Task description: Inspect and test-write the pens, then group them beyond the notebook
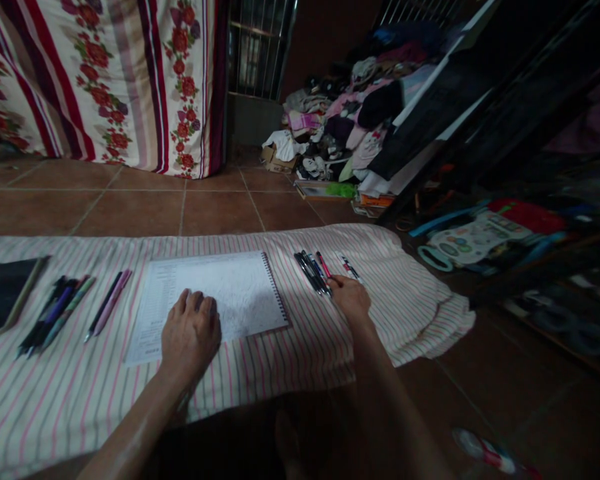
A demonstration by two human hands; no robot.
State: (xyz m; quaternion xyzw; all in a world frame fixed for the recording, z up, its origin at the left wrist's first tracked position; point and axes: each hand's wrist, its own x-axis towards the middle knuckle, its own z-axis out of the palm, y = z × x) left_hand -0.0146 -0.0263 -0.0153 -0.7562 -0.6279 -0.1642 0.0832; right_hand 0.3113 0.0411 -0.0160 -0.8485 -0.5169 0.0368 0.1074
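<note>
My left hand (pixel 191 328) rests palm down on the lower left part of a spiral notebook (pixel 240 287), its fingers slightly bent and holding nothing. The notebook lies open to a pale page, with its coil along the right side. To its right, my right hand (pixel 349 297) pinches the lower end of a red pen (pixel 323 265). Several dark pens (pixel 309 272) lie side by side just left of that pen. Another small white and dark pen-like item (pixel 351 268) is on the cloth behind the right hand.
A striped cloth (pixel 260 363) covers the low surface. At left lie a pink pen (pixel 113 302), a dark pen (pixel 103 305), a bundle of several pens (pixel 60 310) and a dark tablet-like item (pixel 7 293). Piled clothes (pixel 350 113) and a floral curtain (pixel 100 80) stand beyond.
</note>
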